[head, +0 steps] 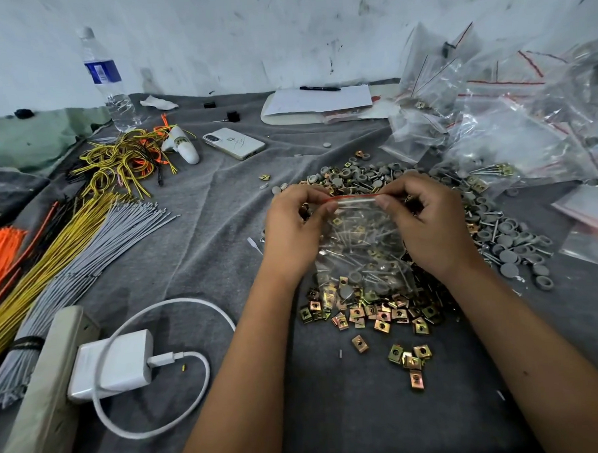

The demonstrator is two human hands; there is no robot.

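Note:
A small clear zip bag [361, 244] with a red seal strip hangs upright between my hands, above a heap of parts. It holds screws, brass clip nuts and grey caps. My left hand [294, 230] pinches the left end of the seal strip and my right hand [424, 221] pinches the right end. Loose brass clip nuts [380, 315] lie on the grey cloth below the bag, and grey round caps [511, 244] with screws spread to the right.
More clear zip bags [491, 122] pile up at the back right. Bundles of yellow and grey wires [72, 250] lie left, with a white charger [115, 364] and cable. A phone [234, 143], water bottle [108, 80] and notepad with pen [319, 100] sit farther back.

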